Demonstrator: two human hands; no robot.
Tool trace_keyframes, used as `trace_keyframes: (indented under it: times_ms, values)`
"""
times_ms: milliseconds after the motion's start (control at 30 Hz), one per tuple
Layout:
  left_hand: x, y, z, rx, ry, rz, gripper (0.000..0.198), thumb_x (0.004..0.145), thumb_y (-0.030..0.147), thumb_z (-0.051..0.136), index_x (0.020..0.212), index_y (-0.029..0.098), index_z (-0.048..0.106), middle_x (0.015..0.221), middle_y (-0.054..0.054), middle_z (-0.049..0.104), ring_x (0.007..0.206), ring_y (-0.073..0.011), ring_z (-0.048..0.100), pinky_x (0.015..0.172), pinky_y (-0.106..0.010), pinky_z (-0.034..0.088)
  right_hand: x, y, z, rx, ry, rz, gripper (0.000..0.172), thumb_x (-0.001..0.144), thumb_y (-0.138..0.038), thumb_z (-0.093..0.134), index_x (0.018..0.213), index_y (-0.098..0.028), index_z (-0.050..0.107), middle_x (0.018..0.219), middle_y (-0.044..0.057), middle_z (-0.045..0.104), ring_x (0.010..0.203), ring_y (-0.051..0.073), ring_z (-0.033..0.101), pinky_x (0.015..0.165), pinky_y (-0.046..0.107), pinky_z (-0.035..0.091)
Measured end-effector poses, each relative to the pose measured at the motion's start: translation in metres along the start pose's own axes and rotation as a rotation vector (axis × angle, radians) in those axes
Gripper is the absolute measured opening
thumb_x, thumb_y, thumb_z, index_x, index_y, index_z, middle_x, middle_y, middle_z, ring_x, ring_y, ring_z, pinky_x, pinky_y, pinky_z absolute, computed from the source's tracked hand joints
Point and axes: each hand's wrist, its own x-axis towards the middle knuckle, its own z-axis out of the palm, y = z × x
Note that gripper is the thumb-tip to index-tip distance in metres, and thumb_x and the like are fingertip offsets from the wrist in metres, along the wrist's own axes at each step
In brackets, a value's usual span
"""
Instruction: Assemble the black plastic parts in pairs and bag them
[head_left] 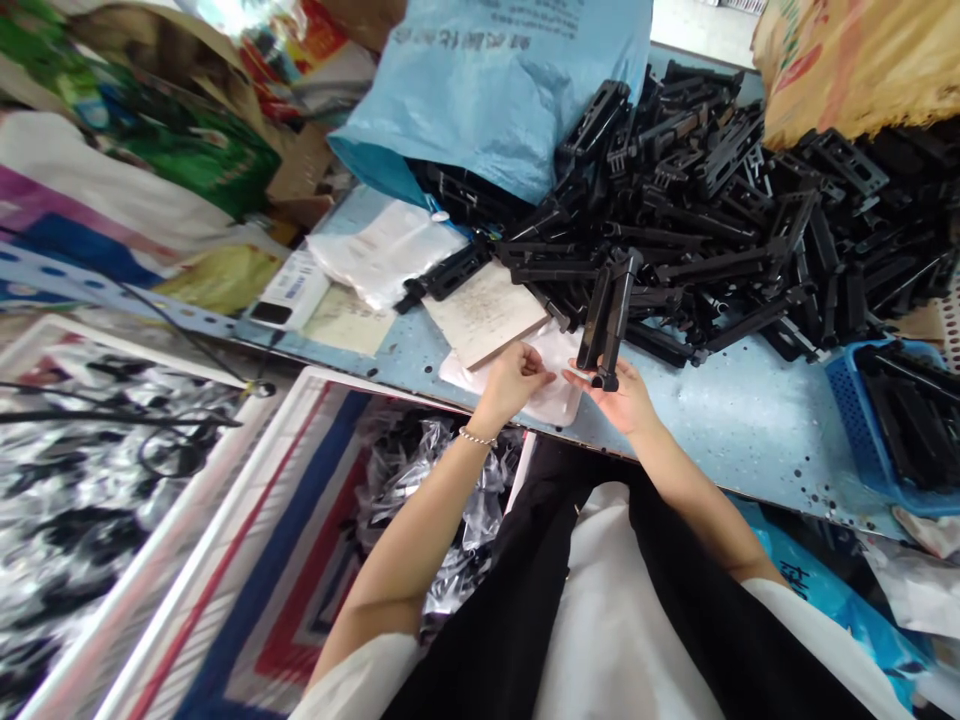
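My right hand (621, 398) holds a pair of long black plastic parts (609, 318) upright near the table's front edge. Close beside it on the left, my left hand (517, 378) has its fingers pinched together over some clear plastic bags (553, 385); whatever lies between its fingertips is too small to make out. A pale square board (486, 312) rests just beyond my left hand. Behind both hands a large heap of similar black parts (705, 225) covers the blue table (742, 420).
A blue sack (495, 90) and a yellow sack (862, 65) lie at the back. The blue basket (862, 430) at the right holds black parts. More clear bags (386, 245) lie left of the board. Crates (217, 560) of bagged parts stand below left.
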Motion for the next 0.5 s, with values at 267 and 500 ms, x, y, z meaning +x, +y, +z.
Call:
trace_keyframes:
  times_ms: [267,500]
  values:
    - [-0.02,0.017,-0.017,0.401,-0.01,0.309,0.01,0.082,0.01,0.057,0.083,0.018,0.062,0.082,-0.005,0.07,0.08,-0.0203,0.066,0.077,-0.036,0.055,0.017,0.013,0.004,-0.074,0.092,0.035,0.036,0.063,-0.048,0.088,0.076,-0.026,0.062,0.086,0.0,0.071,0.101,0.024,0.069,0.089,0.043,0.06]
    - [-0.018,0.024,-0.035,0.835,-0.006,0.489,0.043,0.082,0.0,0.042,0.109,0.012,0.073,0.117,-0.017,0.07,0.105,-0.0285,0.065,0.097,-0.048,0.056,-0.002,0.012,-0.012,-0.055,0.029,0.078,0.026,0.069,-0.037,0.086,0.078,-0.025,0.065,0.086,0.001,0.071,0.087,0.02,0.07,0.08,0.036,0.06]
